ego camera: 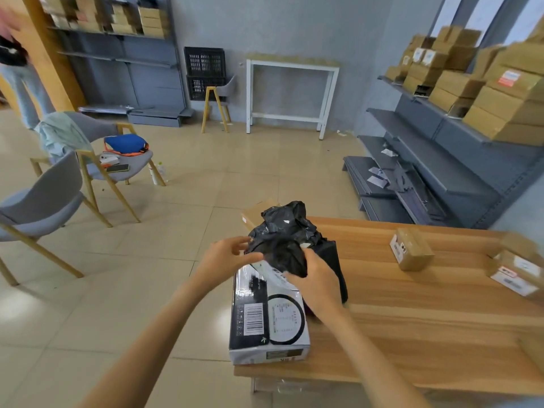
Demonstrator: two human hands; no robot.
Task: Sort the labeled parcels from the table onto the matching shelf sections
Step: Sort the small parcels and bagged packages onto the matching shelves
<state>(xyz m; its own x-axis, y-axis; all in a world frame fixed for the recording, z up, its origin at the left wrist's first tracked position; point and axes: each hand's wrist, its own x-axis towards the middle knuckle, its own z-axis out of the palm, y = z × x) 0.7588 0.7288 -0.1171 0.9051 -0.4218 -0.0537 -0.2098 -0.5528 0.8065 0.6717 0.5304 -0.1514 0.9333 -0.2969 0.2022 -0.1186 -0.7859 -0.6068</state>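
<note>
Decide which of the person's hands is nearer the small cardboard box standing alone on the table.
Right. The right hand grips the black bag, closer to the small cardboard box; the left hand is beyond the bag.

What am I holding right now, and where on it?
The black plastic parcel: right hand grips its lower near edge, left hand touches its left side.
</note>
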